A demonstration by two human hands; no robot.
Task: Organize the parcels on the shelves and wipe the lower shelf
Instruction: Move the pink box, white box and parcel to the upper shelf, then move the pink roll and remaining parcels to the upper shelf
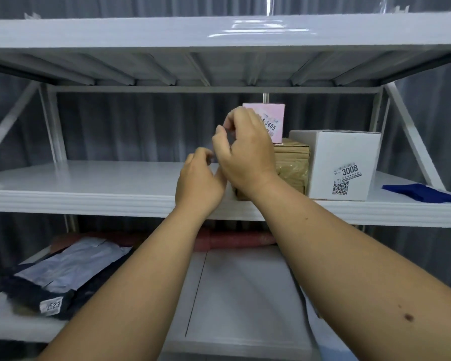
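A pink box [274,114] labelled 3405 sits on top of a brown taped parcel [292,165] on the middle shelf [89,186]. A white box [349,152] marked 3008 stands right of them. My right hand [245,152] hovers in front of the pink box with fingers curled and apart, holding nothing. My left hand [198,181] is just below and left of it, fingers loosely bent, also holding nothing. A blue cloth [422,192] lies at the shelf's right end. The lower shelf [245,295] shows beneath my arms.
On the lower shelf's left lie a dark bag parcel [50,298] with a white mailer [71,267] on top. A red-brown roll [232,239] rests at its back. A top shelf [167,32] hangs overhead. Diagonal white braces flank both sides.
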